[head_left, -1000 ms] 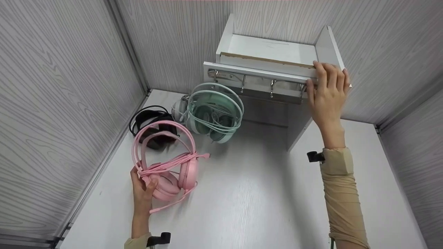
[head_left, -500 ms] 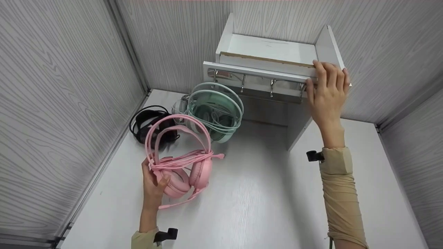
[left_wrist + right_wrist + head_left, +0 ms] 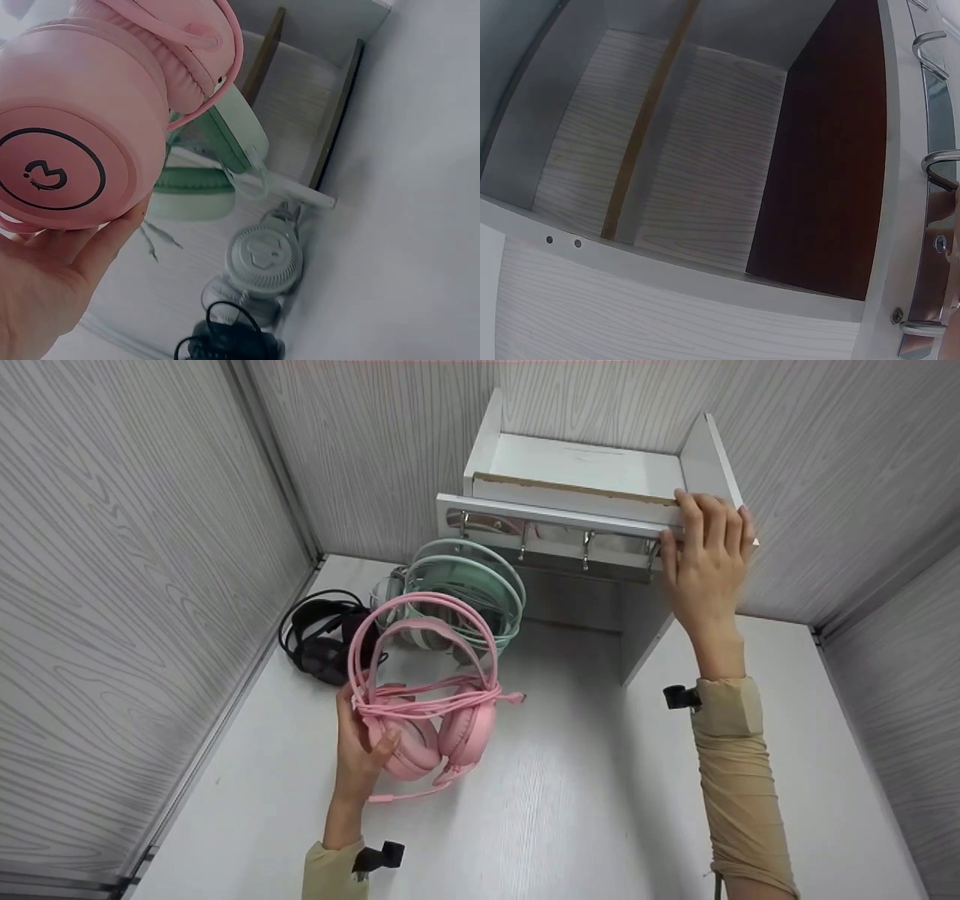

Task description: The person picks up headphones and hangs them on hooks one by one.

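We have the left grip point(image 3: 360, 750) clasped round one earcup point(image 3: 67, 127) of the pink headphones point(image 3: 463, 729), held above the worktop point(image 3: 540, 795), near the mint headphones point(image 3: 457, 574). Right grip point(image 3: 709, 555) grasps the white shelf point(image 3: 585, 465) at its corner. Off-centre hold, we judge, could let the headset twist; jutting plug point(image 3: 513, 698) might snag.

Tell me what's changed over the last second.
The left grip carried the pink headset rightward and up in the head view, toward the hooks. Nothing was newly grasped or released. The right grip stayed on the shelf; the green headset and black headset stayed put.
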`<state>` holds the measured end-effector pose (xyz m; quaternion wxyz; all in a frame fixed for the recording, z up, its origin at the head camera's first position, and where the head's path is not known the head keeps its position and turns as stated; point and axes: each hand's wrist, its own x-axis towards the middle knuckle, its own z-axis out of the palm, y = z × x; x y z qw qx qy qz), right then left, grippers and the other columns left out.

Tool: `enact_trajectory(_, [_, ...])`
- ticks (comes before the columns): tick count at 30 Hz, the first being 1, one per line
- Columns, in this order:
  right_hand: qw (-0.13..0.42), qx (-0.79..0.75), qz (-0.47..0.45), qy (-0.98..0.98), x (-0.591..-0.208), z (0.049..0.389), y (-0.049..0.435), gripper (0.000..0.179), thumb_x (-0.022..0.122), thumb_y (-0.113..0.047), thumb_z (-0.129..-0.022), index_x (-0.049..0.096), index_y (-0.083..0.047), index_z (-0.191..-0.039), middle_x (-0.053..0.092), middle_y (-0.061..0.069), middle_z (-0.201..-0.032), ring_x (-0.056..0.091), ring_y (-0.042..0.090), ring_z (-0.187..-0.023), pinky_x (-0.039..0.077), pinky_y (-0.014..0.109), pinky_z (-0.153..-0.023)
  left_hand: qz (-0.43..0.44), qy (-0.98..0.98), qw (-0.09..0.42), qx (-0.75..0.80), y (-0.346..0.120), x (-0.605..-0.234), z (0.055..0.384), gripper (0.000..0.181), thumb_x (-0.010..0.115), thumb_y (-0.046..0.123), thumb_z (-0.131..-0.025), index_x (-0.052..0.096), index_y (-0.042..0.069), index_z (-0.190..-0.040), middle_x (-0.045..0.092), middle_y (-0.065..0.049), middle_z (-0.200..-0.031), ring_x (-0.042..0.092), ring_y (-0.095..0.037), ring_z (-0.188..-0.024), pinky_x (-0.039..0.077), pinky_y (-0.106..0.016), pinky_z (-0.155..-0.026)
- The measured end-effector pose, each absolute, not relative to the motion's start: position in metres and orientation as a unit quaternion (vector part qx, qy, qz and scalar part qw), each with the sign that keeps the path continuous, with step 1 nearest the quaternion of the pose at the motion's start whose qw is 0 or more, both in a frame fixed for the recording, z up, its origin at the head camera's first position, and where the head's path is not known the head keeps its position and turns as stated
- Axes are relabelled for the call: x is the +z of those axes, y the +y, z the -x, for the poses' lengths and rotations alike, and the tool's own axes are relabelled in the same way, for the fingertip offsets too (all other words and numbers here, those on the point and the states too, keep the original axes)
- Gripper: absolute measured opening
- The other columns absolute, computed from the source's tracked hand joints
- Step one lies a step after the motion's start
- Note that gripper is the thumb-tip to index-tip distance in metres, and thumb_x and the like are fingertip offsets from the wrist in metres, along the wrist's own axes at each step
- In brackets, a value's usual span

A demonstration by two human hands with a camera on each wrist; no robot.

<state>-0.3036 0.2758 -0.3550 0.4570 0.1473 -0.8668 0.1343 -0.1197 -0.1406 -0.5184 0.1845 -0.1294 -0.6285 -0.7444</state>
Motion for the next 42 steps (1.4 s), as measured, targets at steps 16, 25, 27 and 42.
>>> enact_trajectory(16, [0.457, 0.132, -0.156, -0.866, -0.354, 0.305, 0.274, 0.044, 0.046, -0.034, -0.108, 0.046, -0.017, -0.148, 0.050, 0.012, -0.138, 0.041, 0.031, -0.134, 0.014, 0.048, -0.122, 0.161, -0.640, 0.174, -0.731, -0.107, -0.492, 0.140, 0.091, 0.064, 0.009, -0.078, 0.015, -0.003, -0.154, 0.031, -0.020, -0.151, 0.042, -0.034, -0.133, 0.044, -0.028, -0.107])
enact_trajectory(25, [0.458, 0.130, -0.151, -0.866, -0.353, 0.305, 0.275, 0.044, 0.046, -0.034, -0.108, 0.046, -0.018, -0.148, 0.050, 0.012, -0.138, 0.041, 0.031, -0.134, 0.014, 0.047, -0.122, 0.157, -0.668, 0.163, -0.709, -0.094, -0.481, 0.151, 0.091, 0.067, 0.016, -0.079, 0.019, 0.001, -0.155, 0.034, -0.019, -0.151, 0.045, -0.034, -0.132, 0.045, -0.028, -0.105])
enact_trajectory(27, [0.457, 0.128, -0.149, -0.867, -0.353, 0.305, 0.276, 0.044, 0.046, -0.034, -0.108, 0.046, -0.017, -0.148, 0.050, 0.012, -0.139, 0.041, 0.031, -0.134, 0.014, 0.047, -0.122, 0.156, -0.671, 0.162, -0.707, -0.091, -0.478, 0.156, 0.090, 0.068, 0.018, -0.080, 0.021, 0.002, -0.155, 0.037, -0.019, -0.149, 0.047, -0.033, -0.130, 0.047, -0.028, -0.102])
enact_trajectory(42, [0.455, 0.128, -0.148, -0.869, -0.355, 0.303, 0.277, 0.045, 0.046, -0.034, -0.108, 0.046, -0.018, -0.149, 0.050, 0.012, -0.139, 0.040, 0.031, -0.135, 0.014, 0.048, -0.122, 0.158, -0.665, 0.162, -0.711, -0.062, -0.469, 0.177, 0.100, 0.073, 0.047, -0.081, 0.022, 0.005, -0.156, 0.031, -0.021, -0.154, 0.044, -0.032, -0.134, 0.044, -0.047, -0.105])
